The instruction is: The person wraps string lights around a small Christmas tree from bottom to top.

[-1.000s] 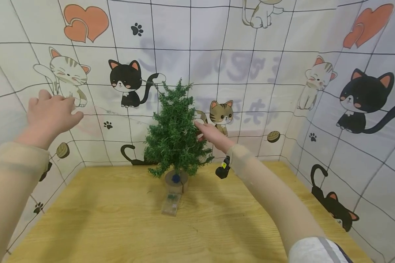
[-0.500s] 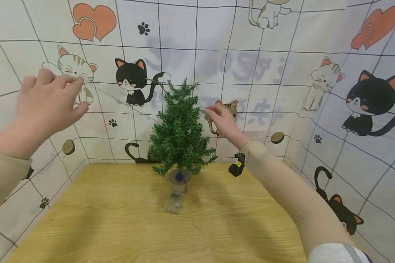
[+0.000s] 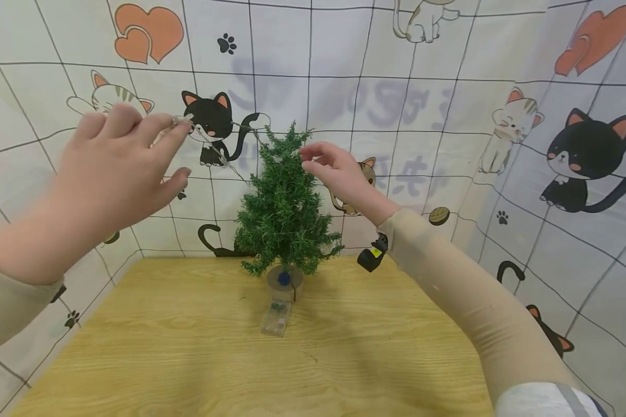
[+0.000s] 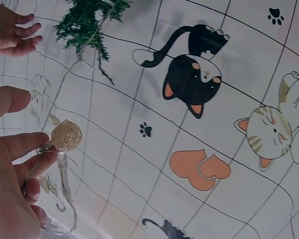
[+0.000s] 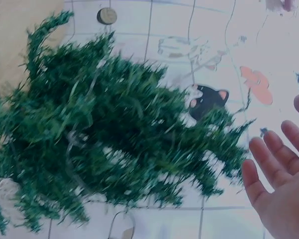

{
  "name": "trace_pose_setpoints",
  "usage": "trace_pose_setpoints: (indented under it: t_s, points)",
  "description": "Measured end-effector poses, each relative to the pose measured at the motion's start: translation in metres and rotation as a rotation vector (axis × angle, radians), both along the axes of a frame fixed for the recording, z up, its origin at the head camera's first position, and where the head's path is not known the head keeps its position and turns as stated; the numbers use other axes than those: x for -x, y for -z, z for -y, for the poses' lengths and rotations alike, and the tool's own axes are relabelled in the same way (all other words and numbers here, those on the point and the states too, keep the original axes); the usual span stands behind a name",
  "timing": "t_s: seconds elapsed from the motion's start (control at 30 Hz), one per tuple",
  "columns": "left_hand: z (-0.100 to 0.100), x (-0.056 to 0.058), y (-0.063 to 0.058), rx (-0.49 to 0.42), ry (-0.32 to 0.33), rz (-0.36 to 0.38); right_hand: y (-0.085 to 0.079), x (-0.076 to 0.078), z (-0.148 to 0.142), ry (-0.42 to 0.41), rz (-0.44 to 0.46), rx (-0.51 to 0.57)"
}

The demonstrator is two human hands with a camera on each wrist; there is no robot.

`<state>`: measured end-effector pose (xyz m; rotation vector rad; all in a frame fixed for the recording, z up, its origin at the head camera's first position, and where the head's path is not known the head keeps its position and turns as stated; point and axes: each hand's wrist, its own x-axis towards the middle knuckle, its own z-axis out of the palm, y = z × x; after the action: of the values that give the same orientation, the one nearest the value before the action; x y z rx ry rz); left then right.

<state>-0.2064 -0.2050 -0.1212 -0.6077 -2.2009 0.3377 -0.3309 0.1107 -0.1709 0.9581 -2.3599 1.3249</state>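
A small green artificial Christmas tree (image 3: 287, 208) stands upright at the back of the table. My left hand (image 3: 120, 150) is raised left of it and holds a thin clear string of lights (image 3: 224, 159), which runs across to the tree. Close up in the left wrist view, a beige woven ball (image 4: 67, 135) on that string sits at the fingertips, with loose wire looping below. My right hand (image 3: 339, 171) is beside the tree's upper right side, fingers extended and holding nothing. Wire (image 5: 69, 154) and a pale woven ball (image 5: 9, 199) show among the branches in the right wrist view.
The tree's round base (image 3: 273, 275) rests on the wooden table (image 3: 188, 347). Just in front lies a small clear flat case (image 3: 276, 318). A cat-patterned cloth (image 3: 396, 104) hangs behind and along both sides.
My left hand has come right and forward toward the tree, bringing the string of lights with it. The right hand has risen from the tree's middle to near its top.
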Motion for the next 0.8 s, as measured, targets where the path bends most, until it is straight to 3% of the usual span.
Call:
trace_pose_setpoints:
  t_s: [0.13,0.33,0.43,0.53,0.8]
  points:
    - [-0.017,-0.003,0.001,0.074,0.124,-0.140,-0.009,-0.007,0.010,-0.097,0.007,-0.057]
    - [-0.038,0.001,-0.001,0.152,0.215,-0.239,-0.019,-0.011,0.021,-0.190,0.037,-0.193]
    - [-0.047,0.004,-0.003,0.178,0.223,-0.256,-0.022,-0.011,0.027,-0.214,0.048,-0.222]
    - [-0.054,0.004,-0.006,0.205,0.198,-0.227,-0.023,-0.010,0.033,-0.220,0.045,-0.231]
    - [-0.068,0.007,-0.011,0.282,0.170,-0.204,-0.026,-0.003,0.036,-0.162,0.061,-0.228]
